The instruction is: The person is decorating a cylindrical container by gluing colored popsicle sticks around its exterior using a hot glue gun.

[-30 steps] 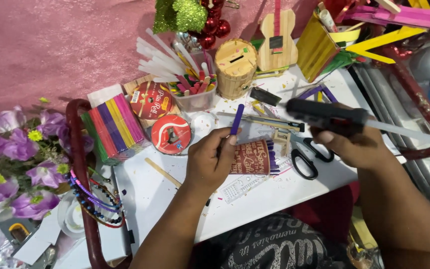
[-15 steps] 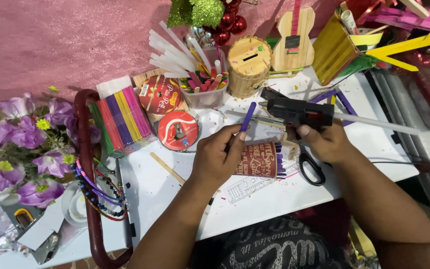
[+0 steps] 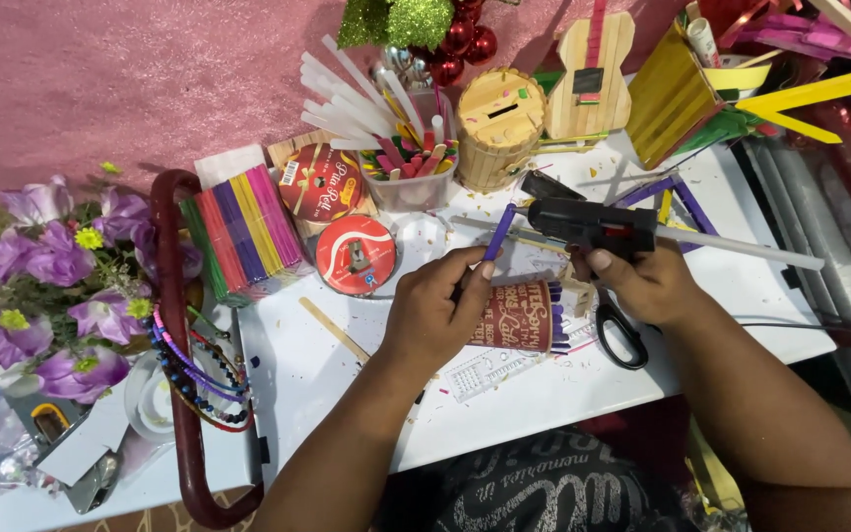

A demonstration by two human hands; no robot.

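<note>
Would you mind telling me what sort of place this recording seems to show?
Most likely a home craft table. The right hand holds a black glue gun, the left hand a purple craft stick, and bundles of coloured sticks and a small wooden guitar model lie around.

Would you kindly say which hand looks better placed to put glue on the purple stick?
Probably the right hand: it holds the black glue gun, whose nozzle points at the purple stick. The left hand is occupied holding that stick.
</note>
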